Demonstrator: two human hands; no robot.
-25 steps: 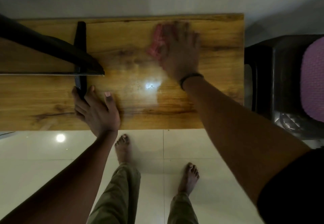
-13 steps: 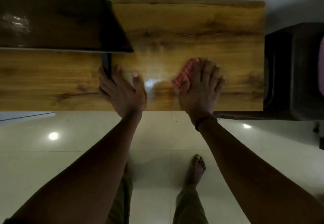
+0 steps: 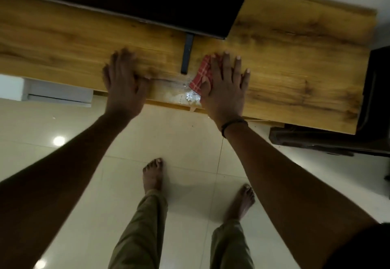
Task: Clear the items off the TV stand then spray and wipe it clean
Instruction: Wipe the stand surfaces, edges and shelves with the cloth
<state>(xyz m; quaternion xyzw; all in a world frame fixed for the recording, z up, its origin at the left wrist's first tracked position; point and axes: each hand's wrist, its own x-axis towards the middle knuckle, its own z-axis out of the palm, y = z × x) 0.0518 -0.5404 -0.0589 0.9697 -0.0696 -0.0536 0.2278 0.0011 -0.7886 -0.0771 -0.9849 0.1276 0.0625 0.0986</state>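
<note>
The wooden TV stand [image 3: 295,62] runs across the top of the head view. My right hand [image 3: 225,85] lies flat with spread fingers on a red checked cloth [image 3: 200,77], pressing it onto the top near the front edge, just right of the TV's black foot [image 3: 186,54]. A wet shiny patch [image 3: 187,97] sits beside the cloth at the edge. My left hand [image 3: 124,81], blurred, rests flat on the stand left of the foot and holds nothing.
The black TV [image 3: 147,1] overhangs the back of the stand. A dark piece of furniture [image 3: 377,91] stands against the stand's right end. My bare feet [image 3: 154,176] are on glossy white tiles below. A white unit [image 3: 57,93] shows under the stand at left.
My right hand has drawn the cloth from the back of the top to the front edge by the TV foot. My left hand has shifted to the left side of that foot.
</note>
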